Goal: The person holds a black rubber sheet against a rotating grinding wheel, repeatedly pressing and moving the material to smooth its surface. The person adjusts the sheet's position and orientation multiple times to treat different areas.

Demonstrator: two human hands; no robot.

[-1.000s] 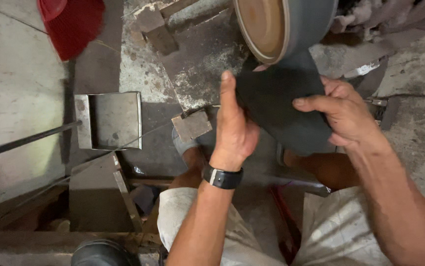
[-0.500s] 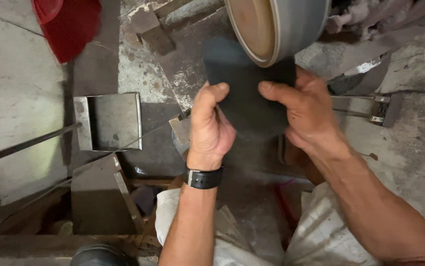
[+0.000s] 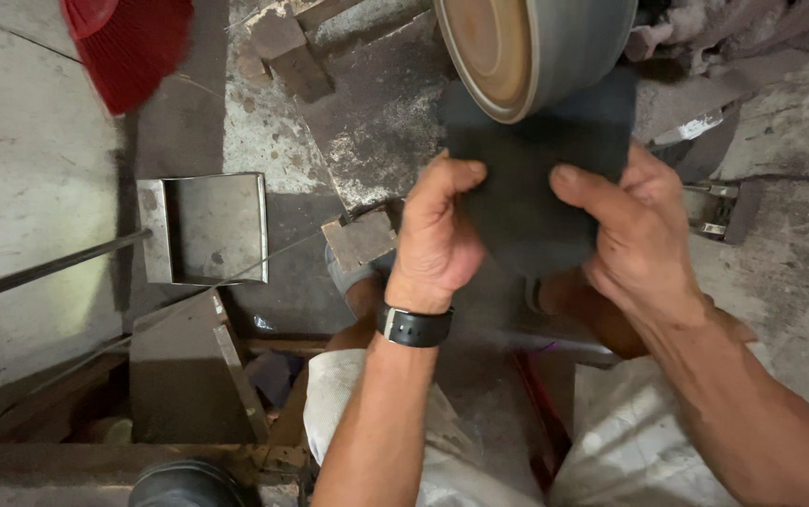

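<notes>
A dark, flat, roughly square sheet (image 3: 528,178) is held up in front of me by both hands. My left hand (image 3: 437,230) pinches its left edge, thumb on top. My right hand (image 3: 632,225) grips its right edge the same way. The sheet's upper edge lies under the rim of a large round grinding wheel (image 3: 536,47) with a brownish flat face and grey rim. A black watch sits on my left wrist. The sheet looks blurred from motion.
An open grey metal box (image 3: 206,228) lies on the floor at left. A red cloth-like object (image 3: 128,47) is at top left. A small block (image 3: 359,239) sits by my left hand. Metal rods (image 3: 48,268) and frame parts cross the lower left. My knees in light shorts are below.
The sheet was tilted and lower one second ago; both hands have squared it up and raised it against the lower rim of the wheel.
</notes>
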